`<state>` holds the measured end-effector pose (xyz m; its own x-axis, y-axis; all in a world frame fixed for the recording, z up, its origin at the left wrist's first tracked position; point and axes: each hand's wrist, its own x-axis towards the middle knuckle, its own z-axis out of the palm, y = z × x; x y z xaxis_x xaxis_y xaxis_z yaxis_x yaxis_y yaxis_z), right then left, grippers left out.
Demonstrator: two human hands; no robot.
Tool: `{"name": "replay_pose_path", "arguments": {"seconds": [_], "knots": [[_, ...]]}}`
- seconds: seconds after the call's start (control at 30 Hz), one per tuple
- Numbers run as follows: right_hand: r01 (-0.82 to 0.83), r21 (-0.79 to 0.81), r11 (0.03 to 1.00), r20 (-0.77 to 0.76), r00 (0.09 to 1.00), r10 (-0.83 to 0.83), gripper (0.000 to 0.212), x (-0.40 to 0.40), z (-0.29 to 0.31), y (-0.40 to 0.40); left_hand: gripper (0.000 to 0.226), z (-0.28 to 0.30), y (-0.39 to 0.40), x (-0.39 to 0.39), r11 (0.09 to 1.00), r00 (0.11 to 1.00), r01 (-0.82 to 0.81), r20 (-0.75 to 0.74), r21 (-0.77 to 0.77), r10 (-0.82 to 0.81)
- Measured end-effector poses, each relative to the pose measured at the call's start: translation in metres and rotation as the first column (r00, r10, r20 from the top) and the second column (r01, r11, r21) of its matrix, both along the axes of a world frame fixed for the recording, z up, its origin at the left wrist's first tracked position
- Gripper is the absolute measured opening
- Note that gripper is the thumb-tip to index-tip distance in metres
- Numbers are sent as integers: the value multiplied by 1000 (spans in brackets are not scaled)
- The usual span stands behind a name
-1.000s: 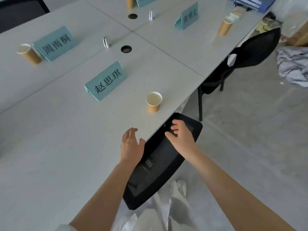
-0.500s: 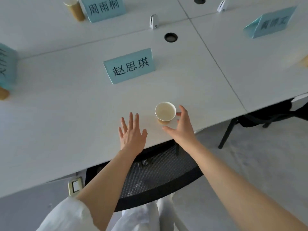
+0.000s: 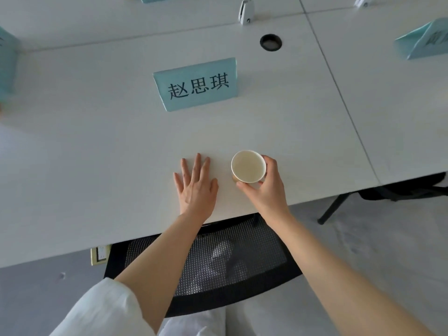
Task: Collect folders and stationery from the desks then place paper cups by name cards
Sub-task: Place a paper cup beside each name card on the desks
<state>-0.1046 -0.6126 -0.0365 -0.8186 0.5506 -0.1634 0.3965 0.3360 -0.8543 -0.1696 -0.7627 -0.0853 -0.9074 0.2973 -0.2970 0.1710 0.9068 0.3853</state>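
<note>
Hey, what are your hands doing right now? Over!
Left hand flat on desk. Right hand grips paper cup, near name card. Nothing between them.

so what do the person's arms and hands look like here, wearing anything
Both hands are bare: no gloves, rings or watch show on the left hand or the right hand. The left arm wears a loose white sleeve pushed up near the elbow, leaving the forearm uncovered. The right forearm is uncovered as far as the frame shows; any sleeve there is out of view.
</note>
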Motion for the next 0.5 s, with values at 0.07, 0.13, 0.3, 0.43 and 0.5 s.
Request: {"name": "replay_pose_path", "arguments": {"seconds": [0.07, 0.13, 0.3, 0.43, 0.5], "knots": [[18, -28, 999, 10, 1000, -18, 71, -5, 2, 9, 60, 0, 2, 1, 999, 1000, 5, -14, -31, -5], [33, -34, 999, 0, 999, -33, 71, -15, 4, 22, 60, 0, 7, -6, 997, 999, 34, -39, -63, -36], [56, 61, 997, -26, 998, -54, 70, -52, 7, 55, 61, -1, 34, -62, 993, 991, 85, -93, -86, -93], [64, 120, 991, -50, 997, -59, 69, -101, 10, 78, 65, -9, 57, -87, 985, 987, 104, -105, -137, -119], [75, 111, 991, -53, 996, -69, 68, -129, 11, 88, 66, -12, 59, -86, 980, 983, 93, -139, -173, -118]]}}
